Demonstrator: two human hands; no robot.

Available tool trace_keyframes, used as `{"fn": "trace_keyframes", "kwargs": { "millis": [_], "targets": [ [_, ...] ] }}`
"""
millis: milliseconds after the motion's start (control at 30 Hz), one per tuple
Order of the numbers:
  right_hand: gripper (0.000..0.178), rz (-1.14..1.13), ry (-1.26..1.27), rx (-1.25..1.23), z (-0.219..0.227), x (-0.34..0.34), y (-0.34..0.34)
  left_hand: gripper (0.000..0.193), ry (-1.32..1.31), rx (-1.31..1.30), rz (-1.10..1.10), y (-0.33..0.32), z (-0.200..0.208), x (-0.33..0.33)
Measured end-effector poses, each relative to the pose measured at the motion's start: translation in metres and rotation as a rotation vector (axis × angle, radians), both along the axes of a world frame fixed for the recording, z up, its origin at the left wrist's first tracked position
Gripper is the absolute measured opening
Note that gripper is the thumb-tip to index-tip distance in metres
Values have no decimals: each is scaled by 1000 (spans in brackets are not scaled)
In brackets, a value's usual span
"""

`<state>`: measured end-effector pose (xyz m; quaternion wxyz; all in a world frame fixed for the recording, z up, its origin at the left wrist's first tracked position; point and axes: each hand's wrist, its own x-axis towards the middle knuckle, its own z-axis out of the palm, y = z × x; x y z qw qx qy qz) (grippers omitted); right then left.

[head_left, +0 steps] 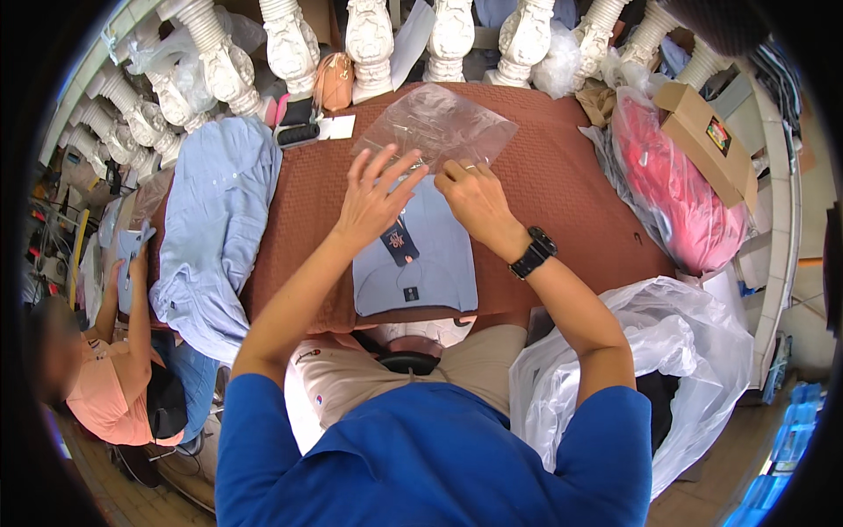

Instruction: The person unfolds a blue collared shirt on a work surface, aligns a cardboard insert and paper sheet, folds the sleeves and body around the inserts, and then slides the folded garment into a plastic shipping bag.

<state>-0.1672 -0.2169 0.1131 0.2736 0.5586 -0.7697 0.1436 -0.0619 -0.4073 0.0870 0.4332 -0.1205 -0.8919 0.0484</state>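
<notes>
You sit in what looks like a garment workroom: a folded light-blue garment (450, 255) with a dark tag (399, 244) lies before you on a cloth-covered table (571, 202), more blue clothing (219, 184) is heaped at left, bagged red fabric (672, 189) lies at right, and white balusters (369, 39) line the far side.

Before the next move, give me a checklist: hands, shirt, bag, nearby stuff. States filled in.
1. Shirt folded and laid flat on the brown cloth: ok.
2. Dark tag lying on the shirt, face visible: ok.
3. Clear bag smooth: not ok, it is creased.
4. Left hand free of the bag: cannot tell; fingers are spread near its lower edge.
5. Right hand has a firm grip on the bag: cannot tell; fingers are curled at its edge.
6. Black roll apart from the bag: ok.
</notes>
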Motion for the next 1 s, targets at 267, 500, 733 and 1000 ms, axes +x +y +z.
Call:
{"fn": "trace_keyframes", "kwargs": {
  "millis": [267, 500, 733, 1000],
  "targets": [
    [2, 34, -63, -120, -45, -37, -17, 21, -278, -63, -301, -30, -42, -46],
    [13, -55, -111, -157, -48, -38, -10, 27, -261, -142, -293, -33, -53, -61],
    [54, -344, -479, -464, -49, -12, 9, 35, -257, 33, -129, -60, -45, -82],
    [74, -689, -1179, -263, -124, 2, -20, 35, -231, 59, -120, -90, -5, -93]
  ]
}}
